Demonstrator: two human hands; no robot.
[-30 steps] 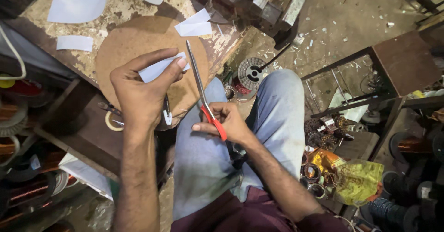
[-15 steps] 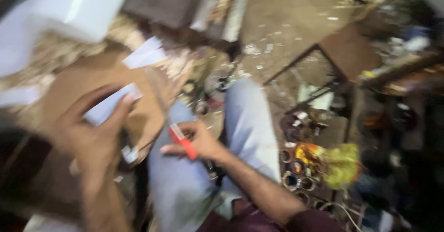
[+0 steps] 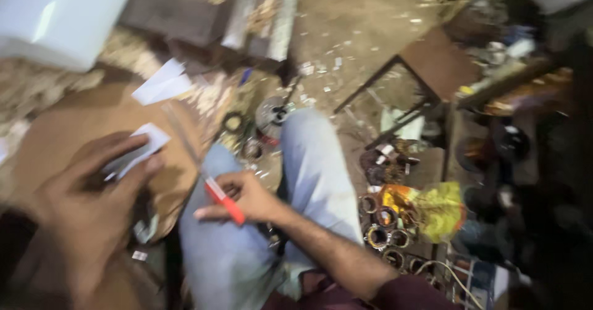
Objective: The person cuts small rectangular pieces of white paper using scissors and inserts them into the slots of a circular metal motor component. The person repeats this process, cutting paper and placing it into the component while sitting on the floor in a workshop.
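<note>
Cutting work: judging from the pictures, it looks to be in the middle; one slip is in hand and the blades are not on it.
Left hand (image 3: 92, 205): fingers closed around a small white paper slip (image 3: 137, 152), held above the brown board (image 3: 62, 131).
Right hand (image 3: 244, 197): closed on the red handle of the scissors (image 3: 213, 189); long blades point up and left, near the slip but apart from it. Blur hides how far the blades are open.
Done: another white paper piece (image 3: 164, 82) lies at the far edge of the board.
Left: cannot tell how many cuts remain.
Around: jeans knee (image 3: 309, 161), wire coils (image 3: 380, 223) beside a yellow bag (image 3: 432, 208), dark stool (image 3: 432, 69).
In the way: nothing between blades and slip; the floor is crowded.
</note>
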